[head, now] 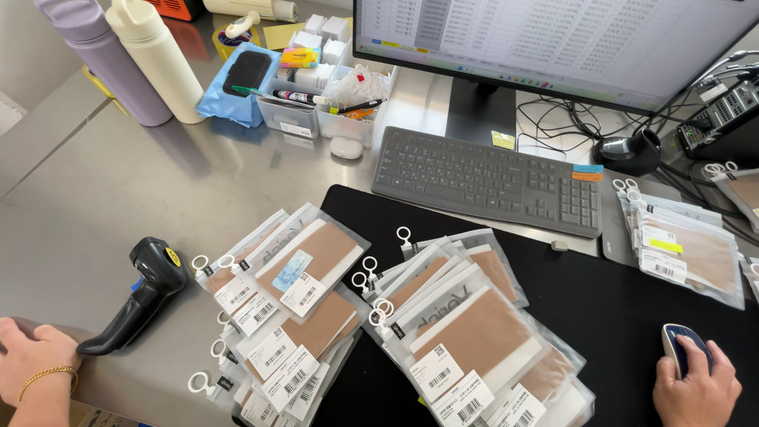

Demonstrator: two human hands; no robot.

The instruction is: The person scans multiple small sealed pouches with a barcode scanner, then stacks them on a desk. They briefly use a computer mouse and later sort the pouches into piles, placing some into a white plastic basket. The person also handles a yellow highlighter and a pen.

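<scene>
Left hand: left hand (32, 360) rests on the bench (118, 198) at its near edge, fingers loosely curled, grasping nothing; gold bracelet (47, 376) on the wrist.
Scanner: black handheld barcode scanner (142, 296) lies on its side just right of the left hand, grip end pointing toward it, not quite touching as far as can be told.
Left stack: fanned pile of clear pouches (288, 316) with tan contents, white barcode labels and white ring pulls, right of the scanner, half on bare metal, half on the black mat (601, 308).
Middle stack: second fanned pile of pouches (466, 340) on the mat, between the two hands.
Beyond the hands: grey keyboard (486, 180); monitor (553, 43) showing a spreadsheet.
Right stack: smaller pile of pouches (684, 245) up and away from the right hand.
Right hand: right hand (696, 387) cupped over a dark mouse (685, 348), gripping it.
Step (judgement): screen work with the mouse; scanning paused.
Next move (judgement): calls for the left hand to close round the scanner grip and a pouch label turned up flat.
</scene>
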